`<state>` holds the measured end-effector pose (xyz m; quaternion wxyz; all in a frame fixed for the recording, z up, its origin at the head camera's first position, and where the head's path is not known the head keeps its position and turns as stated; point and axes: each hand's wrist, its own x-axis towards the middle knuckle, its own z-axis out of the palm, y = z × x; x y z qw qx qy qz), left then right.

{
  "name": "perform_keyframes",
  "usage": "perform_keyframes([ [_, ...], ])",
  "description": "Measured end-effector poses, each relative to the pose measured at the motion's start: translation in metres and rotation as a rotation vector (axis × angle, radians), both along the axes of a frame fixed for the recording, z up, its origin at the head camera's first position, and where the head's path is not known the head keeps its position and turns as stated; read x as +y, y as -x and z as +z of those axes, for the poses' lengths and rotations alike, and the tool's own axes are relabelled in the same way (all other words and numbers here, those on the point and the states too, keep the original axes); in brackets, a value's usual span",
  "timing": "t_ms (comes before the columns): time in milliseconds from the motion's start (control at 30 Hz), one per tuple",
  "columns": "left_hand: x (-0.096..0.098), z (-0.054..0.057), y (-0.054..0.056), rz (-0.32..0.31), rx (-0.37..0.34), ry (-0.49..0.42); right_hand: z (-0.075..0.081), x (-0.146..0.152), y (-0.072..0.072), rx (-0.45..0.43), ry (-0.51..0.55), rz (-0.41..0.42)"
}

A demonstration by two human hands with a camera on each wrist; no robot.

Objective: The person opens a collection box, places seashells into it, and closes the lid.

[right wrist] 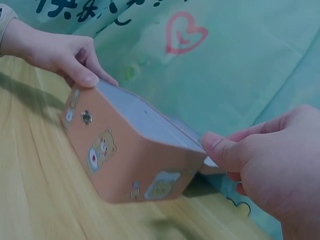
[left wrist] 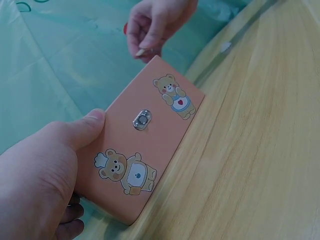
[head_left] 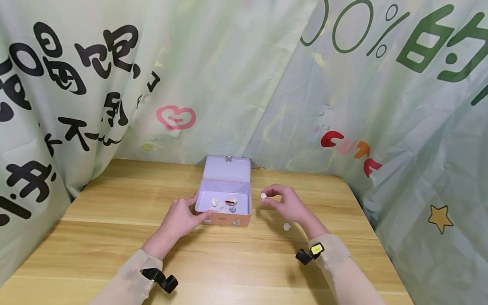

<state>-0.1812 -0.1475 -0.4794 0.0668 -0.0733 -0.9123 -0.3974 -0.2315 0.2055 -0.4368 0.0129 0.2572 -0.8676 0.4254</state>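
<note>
An orange tin box with teddy bear pictures stands on the table, its lilac lid raised at the back. Inside lie several small shells, among them a white shell, a brown-striped shell and a grey one. My left hand grips the box at its left front corner, thumb over the front rim and fingers along the side. Right of the box, my right hand pinches a small white shell between thumb and fingertips, above the table. In the left wrist view the box front shows its metal clasp.
Another small white shell lies on the wooden table below the right wrist. A printed curtain hangs behind the table and along both sides. The raised lid stands close to the curtain.
</note>
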Motion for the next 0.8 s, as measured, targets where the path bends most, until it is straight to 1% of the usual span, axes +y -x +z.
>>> perform_keyframes([
  [133,0.0,0.0,0.0,-0.001,-0.006,-0.006,0.004,-0.013,0.003,0.021,0.02,0.039],
  [333,0.001,0.001,0.0,0.005,-0.004,-0.017,0.005,-0.033,0.007,0.026,0.051,0.088],
  [500,0.001,0.002,-0.001,-0.002,-0.01,0.003,0.004,-0.047,0.01,0.032,0.053,0.095],
  [600,0.001,0.002,0.0,-0.002,-0.015,0.015,0.002,-0.055,0.012,0.025,0.045,0.098],
  [800,0.0,0.001,0.0,0.0,-0.011,0.026,-0.002,-0.068,0.018,-0.019,0.043,0.115],
])
